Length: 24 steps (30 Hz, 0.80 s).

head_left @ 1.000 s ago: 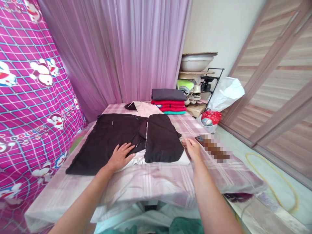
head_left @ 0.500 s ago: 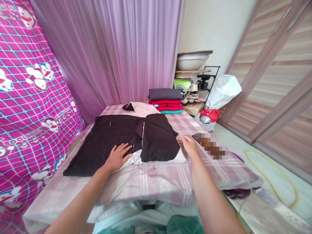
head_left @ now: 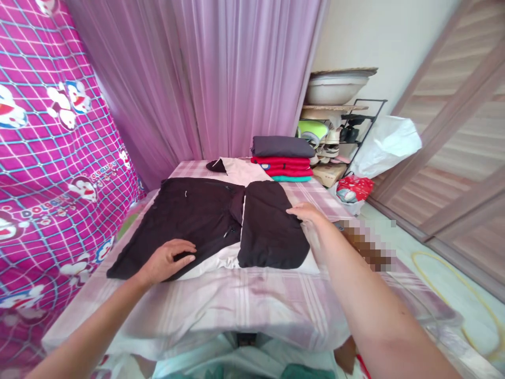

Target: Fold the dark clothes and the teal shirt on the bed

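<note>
A dark brown garment [head_left: 189,221] with a white lining lies spread on a bed covered by a pink checked sheet [head_left: 236,310]. Its right part [head_left: 268,226] is folded inward over the middle. My left hand [head_left: 168,260] rests on the garment's near left edge, thumb and fingers curled on the cloth. My right hand [head_left: 310,213] lies flat, fingers together, on the right edge of the folded part.
A stack of folded clothes [head_left: 282,160], grey on top of red and teal, sits at the bed's far end. A shoe rack [head_left: 339,137] with a basin on top and a white bag [head_left: 384,145] stand at right. Purple curtains hang behind, wooden doors at right.
My left hand slid left and nearer along the garment's lower edge. My right hand moved up onto the folded part's right edge. The camera shifted slightly.
</note>
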{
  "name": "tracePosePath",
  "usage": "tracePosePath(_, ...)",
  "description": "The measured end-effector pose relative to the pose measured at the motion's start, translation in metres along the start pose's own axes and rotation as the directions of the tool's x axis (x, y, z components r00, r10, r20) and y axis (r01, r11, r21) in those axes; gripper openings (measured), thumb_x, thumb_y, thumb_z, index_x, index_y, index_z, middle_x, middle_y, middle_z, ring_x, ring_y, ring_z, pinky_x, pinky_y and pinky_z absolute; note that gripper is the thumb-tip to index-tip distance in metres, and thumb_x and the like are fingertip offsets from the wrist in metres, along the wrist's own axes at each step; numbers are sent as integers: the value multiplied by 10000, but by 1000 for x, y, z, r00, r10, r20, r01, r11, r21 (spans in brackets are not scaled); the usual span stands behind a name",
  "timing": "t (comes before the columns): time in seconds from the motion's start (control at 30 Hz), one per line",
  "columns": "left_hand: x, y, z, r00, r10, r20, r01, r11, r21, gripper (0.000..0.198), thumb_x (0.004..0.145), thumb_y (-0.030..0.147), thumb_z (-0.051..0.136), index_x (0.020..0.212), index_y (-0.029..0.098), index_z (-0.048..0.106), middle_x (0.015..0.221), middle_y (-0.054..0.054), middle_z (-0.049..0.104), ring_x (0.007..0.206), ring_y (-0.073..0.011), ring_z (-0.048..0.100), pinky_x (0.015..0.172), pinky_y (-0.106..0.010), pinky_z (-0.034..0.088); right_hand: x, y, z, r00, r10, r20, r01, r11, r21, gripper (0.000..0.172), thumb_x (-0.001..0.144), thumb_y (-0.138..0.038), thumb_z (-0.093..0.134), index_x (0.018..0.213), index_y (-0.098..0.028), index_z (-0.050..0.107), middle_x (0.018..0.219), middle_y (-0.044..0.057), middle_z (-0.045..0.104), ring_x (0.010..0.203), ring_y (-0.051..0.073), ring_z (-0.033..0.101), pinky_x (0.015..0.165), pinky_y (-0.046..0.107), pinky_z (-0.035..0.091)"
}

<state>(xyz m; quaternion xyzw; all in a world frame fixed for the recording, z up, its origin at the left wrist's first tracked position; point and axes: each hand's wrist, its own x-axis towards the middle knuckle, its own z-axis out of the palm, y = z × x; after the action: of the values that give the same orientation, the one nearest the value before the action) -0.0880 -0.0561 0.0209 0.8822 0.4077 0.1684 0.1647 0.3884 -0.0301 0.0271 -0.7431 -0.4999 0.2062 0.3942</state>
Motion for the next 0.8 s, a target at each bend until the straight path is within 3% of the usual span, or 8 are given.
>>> tracePosePath(0.13,-29,-24,-30,990,4,144,-12,998,55,469,846,620,542,1095,273,734,1200,-72,712,1130,-227,644,1014,-363,490,3,-10,-14,994,89,64,-101,972,214,158,710,-348,689,708,-199,638,573,-1,650,539,172,618,538,279,496)
tracePosePath(0.27,-43,-35,-42,966,4,257,-42,989,143,687,718,670,665,1306,318,622,1401,-75,592,1295,-281,536,1116,-423,392,10,-26,-25,998,52,22,-56,817,574,179,726,-357,675,842,-236,612,752,20,730,719,217,696,681,352,571)
tracePosePath(0.33,-47,-37,-42,962,4,274,-54,983,174,718,709,644,685,1349,336,582,1443,-67,554,1329,-287,502,1141,-438,356,9,-35,-27,999,33,-16,-16,777,629,204,727,-361,676,882,-247,609,809,33,745,799,243,712,742,394,582)
tracePosePath(0.5,-51,-42,-50,974,-50,219,5,980,198,436,876,492,511,1253,327,653,1341,-32,641,1224,-236,593,1068,-358,432,3,-58,-38,989,-148,-30,134,774,618,291,752,-422,667,994,-265,632,983,54,753,1002,274,693,866,444,557)
tracePosePath(0.6,-37,-45,-70,972,-205,119,163,942,293,431,903,546,424,1169,328,684,1115,-22,739,996,-258,690,899,-373,516,12,-76,-51,963,-265,-55,246,771,588,362,790,-460,624,1104,-279,636,1071,54,740,1087,268,658,924,452,525)
tracePosePath(0.67,-14,-43,-88,948,-319,0,290,861,417,463,899,598,400,1149,329,683,1009,-33,749,875,-289,699,785,-400,524,29,-90,-56,944,-311,-115,318,753,575,376,820,-474,589,1150,-299,632,1107,43,733,1122,251,641,951,440,509)
tracePosePath(0.73,17,-39,-101,927,-357,-113,359,763,538,487,905,620,381,1146,318,676,972,-51,736,858,-313,687,750,-419,507,54,-100,-56,924,-339,-175,378,747,547,388,850,-474,555,1193,-305,621,1137,32,725,1151,234,624,971,428,498)
tracePosePath(0.8,49,-36,-105,934,-321,-154,344,701,625,488,940,576,349,1135,266,673,975,-79,721,899,-323,675,777,-437,488,82,-103,-49,918,-332,-215,395,799,453,401,871,-466,538,1221,-284,616,1162,36,717,1173,229,611,992,426,485)
